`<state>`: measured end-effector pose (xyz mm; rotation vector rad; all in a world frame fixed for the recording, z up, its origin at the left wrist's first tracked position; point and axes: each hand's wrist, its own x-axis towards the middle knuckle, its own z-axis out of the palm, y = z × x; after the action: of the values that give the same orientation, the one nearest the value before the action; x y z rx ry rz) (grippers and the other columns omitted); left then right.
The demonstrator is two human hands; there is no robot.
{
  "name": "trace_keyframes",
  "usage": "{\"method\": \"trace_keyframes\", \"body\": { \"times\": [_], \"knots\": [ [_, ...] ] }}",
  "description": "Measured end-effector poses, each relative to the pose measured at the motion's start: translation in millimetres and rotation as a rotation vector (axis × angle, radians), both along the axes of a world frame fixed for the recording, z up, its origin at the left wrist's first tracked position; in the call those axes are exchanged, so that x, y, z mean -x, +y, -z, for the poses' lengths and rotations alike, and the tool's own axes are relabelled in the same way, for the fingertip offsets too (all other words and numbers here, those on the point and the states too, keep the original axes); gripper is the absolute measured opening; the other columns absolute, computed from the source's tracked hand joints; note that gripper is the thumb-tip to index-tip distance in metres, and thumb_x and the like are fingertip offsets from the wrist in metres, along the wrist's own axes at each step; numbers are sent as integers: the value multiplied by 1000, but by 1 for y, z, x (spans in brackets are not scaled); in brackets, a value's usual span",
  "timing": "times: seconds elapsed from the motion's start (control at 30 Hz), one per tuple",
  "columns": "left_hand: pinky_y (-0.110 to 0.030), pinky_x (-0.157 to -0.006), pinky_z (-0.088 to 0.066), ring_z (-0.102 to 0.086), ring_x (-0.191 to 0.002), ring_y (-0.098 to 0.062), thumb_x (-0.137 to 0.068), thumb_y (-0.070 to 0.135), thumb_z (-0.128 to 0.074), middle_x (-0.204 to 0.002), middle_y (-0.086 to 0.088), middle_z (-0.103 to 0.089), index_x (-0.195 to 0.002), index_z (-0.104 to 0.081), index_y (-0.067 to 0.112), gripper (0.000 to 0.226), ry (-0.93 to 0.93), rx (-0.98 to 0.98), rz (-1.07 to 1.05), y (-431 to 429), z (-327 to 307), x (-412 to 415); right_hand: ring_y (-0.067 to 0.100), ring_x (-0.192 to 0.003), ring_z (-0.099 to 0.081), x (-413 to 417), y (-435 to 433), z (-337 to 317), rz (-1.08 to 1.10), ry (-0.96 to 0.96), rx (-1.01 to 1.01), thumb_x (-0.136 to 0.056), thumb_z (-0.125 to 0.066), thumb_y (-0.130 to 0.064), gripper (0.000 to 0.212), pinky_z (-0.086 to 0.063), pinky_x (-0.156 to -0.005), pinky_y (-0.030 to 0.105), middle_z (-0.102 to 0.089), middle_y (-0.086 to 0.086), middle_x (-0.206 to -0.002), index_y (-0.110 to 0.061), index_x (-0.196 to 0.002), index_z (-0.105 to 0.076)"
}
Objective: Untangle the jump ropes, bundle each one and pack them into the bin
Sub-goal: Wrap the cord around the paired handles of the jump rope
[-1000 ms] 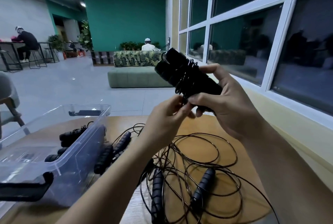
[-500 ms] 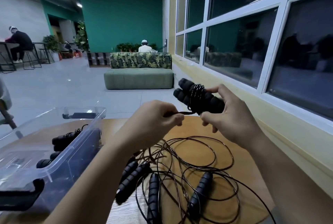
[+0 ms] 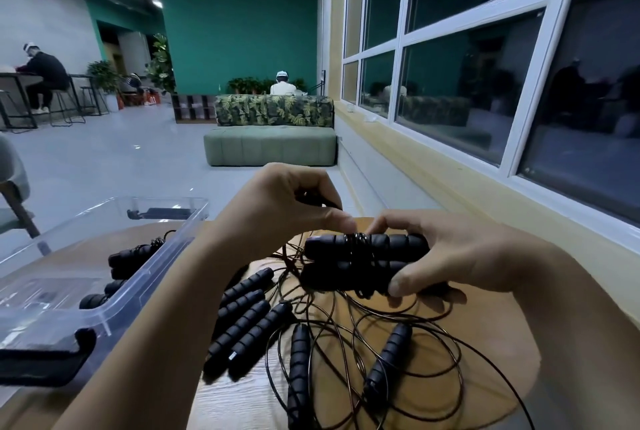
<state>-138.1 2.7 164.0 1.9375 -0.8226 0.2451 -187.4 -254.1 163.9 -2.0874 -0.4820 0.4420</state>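
My right hand [image 3: 450,256] grips a bundled jump rope [image 3: 363,261]: two black ribbed handles side by side with thin dark cord wound round their middle. My left hand [image 3: 287,204] pinches the cord's free end just above the handles' left part. Below them a tangle of dark rope [image 3: 398,360] lies in loops on the wooden table [image 3: 485,343], with several loose black handles [image 3: 242,325] among it. The clear plastic bin [image 3: 114,291] stands at the left, and bundled handles [image 3: 133,258] lie inside it.
The bin's black latch [image 3: 41,358] sticks out at its near corner. A window wall runs along the right. Beyond the table are open floor, a green bench [image 3: 270,149] and seated people far off. A chair [image 3: 14,194] stands at the left edge.
Both hands have lowered the bundle from chest height down to just above the table. The bundle has turned level, and my left hand has moved up to its top.
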Motion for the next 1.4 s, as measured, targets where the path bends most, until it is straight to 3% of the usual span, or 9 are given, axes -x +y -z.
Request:
{"method": "trace_keyframes", "body": {
  "times": [0.3,0.4,0.53,0.67,0.73,0.83,1.03,1.27,1.4],
  "knots": [
    [-35,-63,-31,-46,-66,-20,-77,26,-94,-70,-23,-59,-80,-75,14,23,125,-89,291,2,9,-8,40,-79,-52,7,14,6,-271,25,1,-88,-82,3,56,-45,-64,58,-54,32,-100,-16,-132,-54],
    [-33,-58,-23,-37,-64,-20,-83,32,-86,-68,-15,-49,-82,-72,10,26,181,-35,366,5,13,-10,22,-64,-56,10,4,2,-313,56,-129,-89,-76,12,49,-49,-50,33,-56,21,-88,-14,-125,-54],
    [-33,-69,-52,-60,-75,-19,-90,17,-66,-83,-9,-67,-92,-70,5,13,229,-16,266,11,29,-27,19,-56,-58,10,-2,-1,-356,67,-388,-88,-71,16,48,-46,-45,24,-64,31,-97,-12,-124,-54],
    [-25,-69,-53,-61,-66,0,-96,7,-58,-67,13,-68,-74,-65,15,25,161,-23,107,-8,46,-27,23,-55,-59,8,10,1,-131,-154,-475,-86,-75,8,47,-44,-45,27,-70,31,-98,-12,-124,-56],
    [-32,-77,-54,-65,-72,-6,-102,9,-58,-71,10,-71,-74,-69,24,33,138,-49,85,-25,48,-18,26,-56,-60,9,19,2,0,-249,-497,-83,-79,3,50,-43,-46,30,-70,32,-96,-7,-126,-56],
    [-17,-82,-52,-69,-82,1,-109,16,-54,-81,18,-76,-83,-71,26,33,117,-134,-25,-31,45,-14,26,-56,-62,11,26,0,160,-373,-470,-84,-86,4,51,-47,-47,32,-73,23,-83,-5,-124,-56],
    [-13,-60,-36,-55,-70,10,-114,39,-42,-75,40,-61,-94,-64,29,32,-5,-361,-45,-40,30,12,24,-49,-58,3,19,1,439,-589,-257,-89,-86,-17,47,-49,-52,40,-70,11,-65,-21,-117,-49],
    [-11,-65,-39,-58,-85,4,-112,46,-39,-90,11,-68,-94,-65,29,36,-2,-504,-125,-39,31,14,2,-58,-61,-17,9,16,667,-753,-17,-88,-87,-33,48,-41,-52,15,-69,-12,-83,-30,-114,-46],
    [-4,-62,-37,-56,-68,13,-114,36,-41,-70,25,-65,-87,-64,24,37,34,-506,-95,-35,26,13,6,-66,-60,-24,-6,20,742,-728,7,-91,-84,-33,46,-42,-58,23,-68,-13,-91,-30,-115,-46]
  ]
}}
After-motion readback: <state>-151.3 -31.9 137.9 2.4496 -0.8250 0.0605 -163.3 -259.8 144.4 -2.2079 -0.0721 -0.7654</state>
